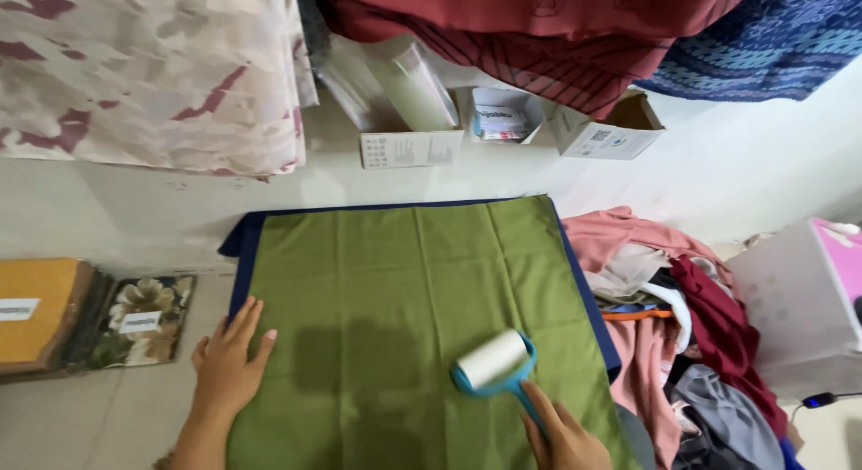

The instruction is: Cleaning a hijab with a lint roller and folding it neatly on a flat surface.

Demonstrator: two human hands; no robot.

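Observation:
A green cloth (404, 281) lies flat on a dark blue mat (241, 245) in the middle of the head view. My left hand (229, 358) presses flat on the cloth's left edge, fingers spread. My right hand (561, 434) grips the blue handle of a lint roller (494, 360). The roller's white drum rests on the cloth near its lower right part.
A heap of mixed clothes (682, 326) lies right of the mat. A white and pink box (808, 290) stands at far right. Small cardboard boxes (413, 129) line the back. Folded fabric packs (54, 313) sit at left. Hanging fabrics (153, 75) cover the top.

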